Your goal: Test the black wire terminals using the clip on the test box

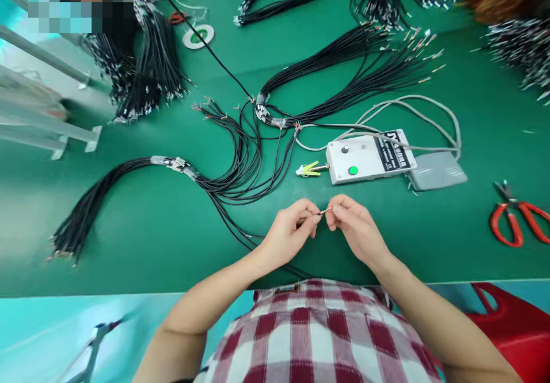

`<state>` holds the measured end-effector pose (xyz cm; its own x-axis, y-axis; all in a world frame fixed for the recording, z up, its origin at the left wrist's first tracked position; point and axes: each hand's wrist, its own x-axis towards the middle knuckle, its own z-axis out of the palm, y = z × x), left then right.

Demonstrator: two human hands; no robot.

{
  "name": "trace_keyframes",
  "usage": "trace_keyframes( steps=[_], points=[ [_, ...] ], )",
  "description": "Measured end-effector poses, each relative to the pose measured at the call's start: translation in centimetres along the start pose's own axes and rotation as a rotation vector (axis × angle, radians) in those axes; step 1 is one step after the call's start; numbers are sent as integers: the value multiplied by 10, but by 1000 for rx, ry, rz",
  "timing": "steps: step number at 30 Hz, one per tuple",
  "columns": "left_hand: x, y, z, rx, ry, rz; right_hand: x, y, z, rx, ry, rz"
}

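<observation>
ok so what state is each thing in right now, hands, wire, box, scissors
left hand: pinching the wire end
right hand: pinching the same wire end
wire end: held between both hands, above the mat
control box: flat on the mat, untouched
red scissors: lying open
cable bundle: taped, lying loose

Thin black wire (pixel 275 244) with bared coppery tip (pixel 325 211), level just above the green table's near edge

Two hands (pixel 292 225), one control box (pixel 365 156), one foot pedal (pixel 436 171), one pair of scissors (pixel 518 219)
</observation>
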<state>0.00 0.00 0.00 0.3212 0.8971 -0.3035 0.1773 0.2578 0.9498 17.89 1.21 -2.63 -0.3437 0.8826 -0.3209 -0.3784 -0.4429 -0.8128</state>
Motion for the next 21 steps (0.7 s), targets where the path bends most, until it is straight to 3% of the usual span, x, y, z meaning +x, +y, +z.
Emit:
trace_keyframes(
  steps=[15,21],
  points=[
    [0,-5,3,-114,57,14,0,16,-1,-125,10,-120],
    [2,-9,4,-156,74,28,4,15,9,-90,110,-78]
  ],
)
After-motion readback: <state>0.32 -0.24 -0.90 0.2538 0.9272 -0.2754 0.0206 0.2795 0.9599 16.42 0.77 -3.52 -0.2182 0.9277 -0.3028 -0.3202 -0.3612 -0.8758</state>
